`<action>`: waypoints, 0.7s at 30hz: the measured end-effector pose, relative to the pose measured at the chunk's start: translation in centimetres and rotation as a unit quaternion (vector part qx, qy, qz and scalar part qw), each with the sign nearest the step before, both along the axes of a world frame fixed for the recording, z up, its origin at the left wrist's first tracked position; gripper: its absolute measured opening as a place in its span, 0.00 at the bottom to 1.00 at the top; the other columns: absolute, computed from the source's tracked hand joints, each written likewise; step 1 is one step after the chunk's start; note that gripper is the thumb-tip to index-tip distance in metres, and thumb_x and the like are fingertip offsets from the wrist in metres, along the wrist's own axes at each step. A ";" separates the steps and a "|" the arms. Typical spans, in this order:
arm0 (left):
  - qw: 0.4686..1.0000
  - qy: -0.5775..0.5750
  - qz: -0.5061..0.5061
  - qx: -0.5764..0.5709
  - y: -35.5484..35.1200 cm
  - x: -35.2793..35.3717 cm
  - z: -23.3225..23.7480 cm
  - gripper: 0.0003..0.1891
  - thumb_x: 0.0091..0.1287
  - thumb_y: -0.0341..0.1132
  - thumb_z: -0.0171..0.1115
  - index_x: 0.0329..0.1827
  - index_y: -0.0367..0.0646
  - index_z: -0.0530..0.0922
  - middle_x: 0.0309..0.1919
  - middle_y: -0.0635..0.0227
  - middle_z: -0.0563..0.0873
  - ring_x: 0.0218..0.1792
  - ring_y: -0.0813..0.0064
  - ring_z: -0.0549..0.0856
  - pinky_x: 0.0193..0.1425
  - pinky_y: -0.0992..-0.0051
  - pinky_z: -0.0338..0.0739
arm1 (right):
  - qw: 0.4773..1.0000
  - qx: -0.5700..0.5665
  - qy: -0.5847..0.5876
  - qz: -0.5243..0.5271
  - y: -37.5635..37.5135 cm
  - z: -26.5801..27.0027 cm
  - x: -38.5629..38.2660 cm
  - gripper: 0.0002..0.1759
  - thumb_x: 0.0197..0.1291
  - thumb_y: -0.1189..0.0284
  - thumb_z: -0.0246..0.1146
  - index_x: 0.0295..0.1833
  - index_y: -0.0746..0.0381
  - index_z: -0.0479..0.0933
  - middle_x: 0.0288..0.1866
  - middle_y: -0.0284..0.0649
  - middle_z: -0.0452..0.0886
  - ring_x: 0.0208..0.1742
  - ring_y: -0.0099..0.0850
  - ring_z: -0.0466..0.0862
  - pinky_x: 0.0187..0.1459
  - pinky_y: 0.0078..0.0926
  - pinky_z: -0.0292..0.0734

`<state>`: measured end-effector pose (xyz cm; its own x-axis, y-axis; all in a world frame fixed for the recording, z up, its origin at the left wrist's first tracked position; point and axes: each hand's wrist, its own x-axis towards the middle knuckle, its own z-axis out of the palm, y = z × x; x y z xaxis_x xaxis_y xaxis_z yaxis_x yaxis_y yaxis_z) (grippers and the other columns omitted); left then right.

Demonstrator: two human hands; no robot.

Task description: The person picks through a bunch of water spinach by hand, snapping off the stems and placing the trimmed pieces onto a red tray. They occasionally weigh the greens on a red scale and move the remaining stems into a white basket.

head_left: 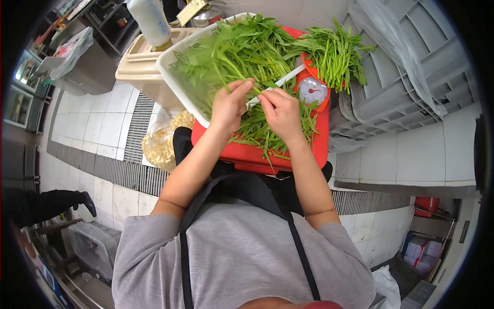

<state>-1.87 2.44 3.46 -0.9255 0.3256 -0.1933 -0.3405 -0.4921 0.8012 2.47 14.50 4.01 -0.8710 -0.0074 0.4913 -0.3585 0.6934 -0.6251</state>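
Both my hands are over the near edge of a white plastic basket (181,94) heaped with long-stemmed leafy greens (252,46) that look like water spinach. My left hand (230,107) is closed, thumb and fingers pinching a green stem whose leafy end reaches up over the basket. Close beside it, my right hand (283,113) pinches the stem's lower part. Loose leaves and short pieces (252,129) lie below my hands on a red plastic surface (216,143). To the right stands an orange dial scale (313,91) with a bunch of greens (337,56) on top.
A beige lidded bin (139,59) adjoins the basket's left side, with a plastic bag of pale pieces (160,147) on the floor below. Grey crates (401,62) stand at right. A grey waste bin (85,64) and another person's leg (62,203) are at left.
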 end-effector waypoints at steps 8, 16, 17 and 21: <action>0.953 -0.040 0.154 0.256 -7.2 -6.3 -2.3 0.04 0.57 0.29 0.51 0.35 0.43 0.71 0.21 0.75 0.70 0.19 0.82 0.64 0.20 0.82 0.60 | 0.982 0.066 0.005 -0.177 4.3 -4.0 2.4 0.06 0.50 0.76 0.59 0.34 0.66 0.77 0.28 0.45 0.76 0.27 0.39 0.77 0.29 0.31 0.72; 0.897 0.001 -0.046 0.439 -7.7 -4.8 -4.1 0.02 0.51 0.28 0.47 0.26 0.43 0.69 0.13 0.76 0.61 0.16 0.81 0.64 0.19 0.82 0.58 | 0.973 0.197 -0.085 -0.079 -0.9 -3.1 -5.8 0.08 0.48 0.70 0.59 0.32 0.63 0.77 0.33 0.46 0.76 0.34 0.41 0.79 0.34 0.35 0.75; 0.899 -0.031 -0.006 0.437 -7.6 -4.5 -4.0 0.04 0.57 0.30 0.48 0.25 0.44 0.70 0.11 0.78 0.58 0.12 0.85 0.59 0.15 0.84 0.54 | 0.945 0.291 -0.133 -0.074 -1.4 -3.3 -6.8 0.08 0.48 0.70 0.59 0.30 0.63 0.77 0.32 0.46 0.76 0.33 0.41 0.80 0.34 0.35 0.76; 0.936 -0.031 0.073 0.344 -8.5 -3.8 -3.0 0.10 0.63 0.43 0.53 0.33 0.47 0.73 0.16 0.81 0.65 0.17 0.85 0.63 0.19 0.84 0.57 | 0.929 0.328 -0.152 -0.081 -1.3 -3.8 -8.9 0.08 0.49 0.72 0.56 0.26 0.65 0.76 0.33 0.49 0.76 0.31 0.43 0.80 0.34 0.36 0.77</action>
